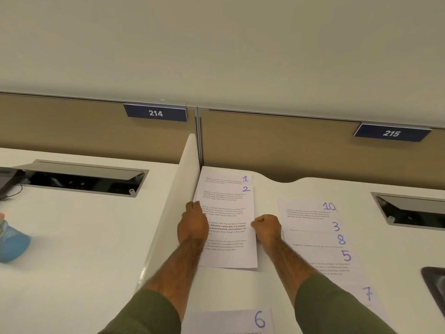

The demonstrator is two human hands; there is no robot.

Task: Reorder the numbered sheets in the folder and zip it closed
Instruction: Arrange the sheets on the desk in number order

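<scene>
1. the fingers (192, 206) of the left hand (192, 227) are curled in at the left edge of sheet 2 (231, 213), gripping it there.
2. the fingers (257, 222) of the right hand (267, 229) are bunched almost like a fist on the right edge of the same sheet, pinching it.
3. sheet 2 lies flat on the white tabletop (240, 288), close against the low white divider (185, 179) on its left. it overlaps sheet 1 (226, 178), whose top strip shows at the far end.
4. just to the right, a staggered column of overlapping sheets runs back toward the person: sheet 10 (308, 213) farthest, then sheet 3 (313, 225), sheet 8 (317, 239), sheet 5 (337, 261) and sheet 7 (366, 295).
5. sheet 6 (228, 320) lies at the near edge between the two green-sleeved forearms, cut off by the frame.
6. a dark object (434, 288) sits at the far right edge of the tabletop, mostly out of view; i cannot tell whether it is the folder.
7. on the brown partition behind hang the sign 214 (155, 113) and the sign 215 (391, 133). a blue object (12, 242) rests on the neighbouring desk at the left.
</scene>
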